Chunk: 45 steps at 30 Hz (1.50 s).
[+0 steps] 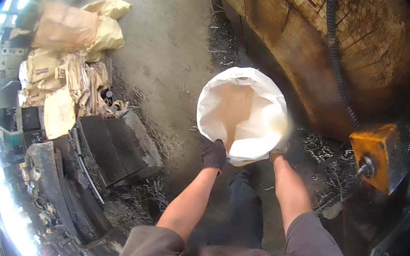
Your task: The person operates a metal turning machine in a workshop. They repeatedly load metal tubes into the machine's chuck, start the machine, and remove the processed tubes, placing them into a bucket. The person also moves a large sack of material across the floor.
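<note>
A large white sack [254, 147] stands wide open in front of me, its round mouth facing up. Through the mouth I see pale walls and a brownish patch inside; whether that is the sack's bottom or some contents I cannot make out. My left hand [212, 153], in a dark knit glove, is closed on the near left edge of the sack. At the near right edge my right hand [276, 155] grips the sack from outside, mostly hidden by the fabric. My legs are just below the sack.
A big rust-stained machine casing [298, 52] rises at the far right, with a ribbed conduit [336, 52] down to an orange box [375, 155]. Metal shavings [326, 152] litter the floor. Left are piled sacks [67, 29] and a dark metal bin [114, 144].
</note>
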### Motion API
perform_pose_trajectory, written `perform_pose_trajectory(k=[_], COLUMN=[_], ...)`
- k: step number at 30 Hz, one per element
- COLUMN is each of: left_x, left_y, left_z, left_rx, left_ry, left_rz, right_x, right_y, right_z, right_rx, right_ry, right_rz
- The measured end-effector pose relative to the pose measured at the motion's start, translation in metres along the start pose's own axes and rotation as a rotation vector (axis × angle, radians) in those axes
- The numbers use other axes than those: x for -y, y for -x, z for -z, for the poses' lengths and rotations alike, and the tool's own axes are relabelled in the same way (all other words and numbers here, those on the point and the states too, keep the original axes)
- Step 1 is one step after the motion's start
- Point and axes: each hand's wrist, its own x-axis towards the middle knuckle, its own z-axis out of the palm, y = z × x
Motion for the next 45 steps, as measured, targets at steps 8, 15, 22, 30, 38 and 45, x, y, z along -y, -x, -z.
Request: perform_pose_trajectory(k=[8, 15, 22, 30, 38, 45], left_x=[0.052, 0.271, 0.478, 0.493, 0.232, -0.141], left_y=[0.001, 0.151, 0.179, 0.182, 0.218, 0.233], left_z=[-0.003, -0.071, -0.208, -0.202, -0.048, 0.119], left_rx=[-0.186, -0.679, -0.657, -0.315, -0.766, -0.55], left_ry=[0.631, 1.008, 1.729, 1.544, 0.806, 1.047], left_rz=[0.234, 0.368, 0.512, 0.694, 0.072, -0.733], right_x=[-0.016, -0.178, -0.278, -0.341, -0.319, -0.269], right_y=[0.007, 0.236, 0.501, 0.579, 0.593, 0.595], right_z=[-0.005, -0.002, 0.008, -0.005, 0.036, 0.339], right_rx=[-0.041, 0.007, 0.604, 0.322, 0.125, -0.536], right_ry=[0.305, 0.358, 0.785, 0.63, 0.158, -0.52], right_rz=[0.162, 0.205, 0.404, 0.351, -0.047, 0.397])
